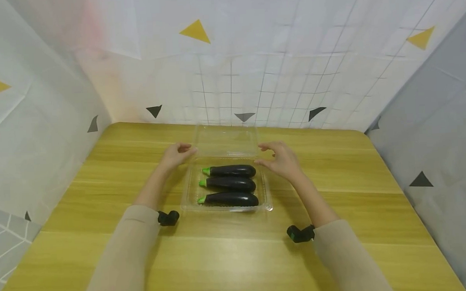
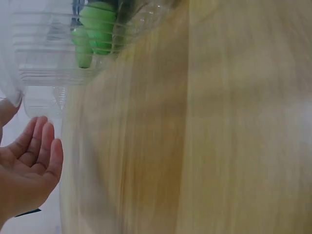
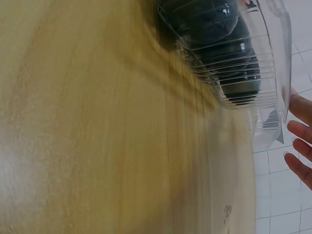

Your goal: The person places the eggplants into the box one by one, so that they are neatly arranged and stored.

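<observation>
White sheeting [image 1: 136, 80] stands behind and to both sides of the wooden surface [image 1: 230, 254], marked in places with thin grid lines. The surface has a wood grain and rounded far corners. Two pale sleeves, the left [image 1: 121, 259] and the right [image 1: 349, 255], reach in over it from the near side.

Between the arms, closer to the far edge of the surface than to its near side and about midway between the left and right edges, sits a clear plastic container [image 1: 192, 195]. Its clear lid [image 1: 226, 141] is swung open toward the far edge.

The left hand [image 1: 175, 155] is beside the container's left side, near the lid, fingers loosely bent and thumb at the rim. The right hand [image 1: 279, 160] mirrors it on the right, thumb at the rim, fingers spread apart from it. Neither hand has a grip on anything; whether the thumbs press the plastic cannot be told.

Three dark eggplants [image 1: 232, 199] lie side by side in the container, their green stem ends [image 1: 201, 200] toward the surface's left edge. A small black device is on each wrist, left [image 1: 168, 218] and right [image 1: 300, 233].
</observation>
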The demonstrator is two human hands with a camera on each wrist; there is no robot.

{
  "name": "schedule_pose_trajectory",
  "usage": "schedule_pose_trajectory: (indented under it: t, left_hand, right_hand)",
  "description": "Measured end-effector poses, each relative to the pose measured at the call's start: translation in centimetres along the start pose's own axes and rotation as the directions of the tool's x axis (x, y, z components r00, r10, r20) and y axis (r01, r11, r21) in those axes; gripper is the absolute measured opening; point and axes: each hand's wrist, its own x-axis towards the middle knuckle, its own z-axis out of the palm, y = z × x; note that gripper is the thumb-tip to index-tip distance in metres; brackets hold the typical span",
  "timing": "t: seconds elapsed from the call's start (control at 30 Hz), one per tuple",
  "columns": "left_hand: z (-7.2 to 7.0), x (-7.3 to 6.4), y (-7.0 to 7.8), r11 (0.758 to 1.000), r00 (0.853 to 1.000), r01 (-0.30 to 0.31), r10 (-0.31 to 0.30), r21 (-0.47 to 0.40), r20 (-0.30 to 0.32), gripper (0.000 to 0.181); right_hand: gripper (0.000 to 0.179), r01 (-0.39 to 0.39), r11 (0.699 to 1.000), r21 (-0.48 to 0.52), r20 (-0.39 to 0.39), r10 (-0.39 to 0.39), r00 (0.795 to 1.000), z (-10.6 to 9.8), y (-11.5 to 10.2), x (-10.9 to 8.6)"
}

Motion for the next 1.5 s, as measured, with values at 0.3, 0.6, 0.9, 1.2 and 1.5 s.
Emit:
schedule_pose_trajectory:
  t: [0.3, 0.6, 0.9, 1.2, 1.5]
  left_hand:
    - [0.5, 0.6, 0.3, 0.982, 0.995, 0.104, -0.104, -0.158, 0.008, 0.050]
    - [0.5, 0.1, 1.3, 0.964, 0.991, 0.097, -0.116, -0.249, -0.064, 0.036]
    - [0.4, -0.6, 1.1, 0.980, 0.994, -0.027, 0.005, -0.195, -0.112, 0.022]
    - [0.4, -0.8, 0.6, 0.982, 0.985, -0.107, 0.083, -0.159, -0.150, 0.019]
    - [0.6, -1.1, 0.7, 0.975, 0.978, -0.154, 0.126, -0.162, -0.166, 0.017]
  right_hand:
    - [0.056, 0.009, 1.000, -0.001, -0.005, -0.009, 1.000, 0.4, 0.2, 0.0]
    - [0.053, -0.077, 0.988, 0.133, -0.059, 0.085, 0.995, 0.9, 0.3, -0.2]
    - [0.071, -0.124, 0.970, 0.208, -0.104, 0.148, 0.983, 0.9, 0.2, -0.1]
    - [0.041, -0.093, 0.981, 0.171, -0.167, 0.122, 0.978, 0.4, -0.3, 0.4]
    - [0.028, -0.132, 0.982, 0.138, -0.174, 0.155, 0.972, 0.3, -0.5, 0.6]
